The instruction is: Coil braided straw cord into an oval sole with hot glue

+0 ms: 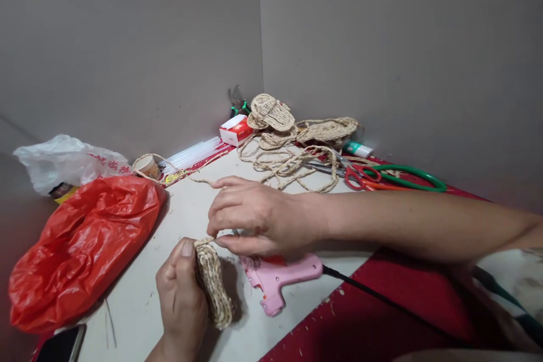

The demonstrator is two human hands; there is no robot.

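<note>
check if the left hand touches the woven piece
Touching: the head view shows the left hand gripping the woven piece along its left side.

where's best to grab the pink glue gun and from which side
Probably by the handle of the pink glue gun, coming from the near right: that slim part points right, ending at the black cord, with the right hand on the far side.

Craft workspace: glue gun (pixel 288 275), scissors (pixel 348 172), coiled cord (pixel 214 287).
</note>
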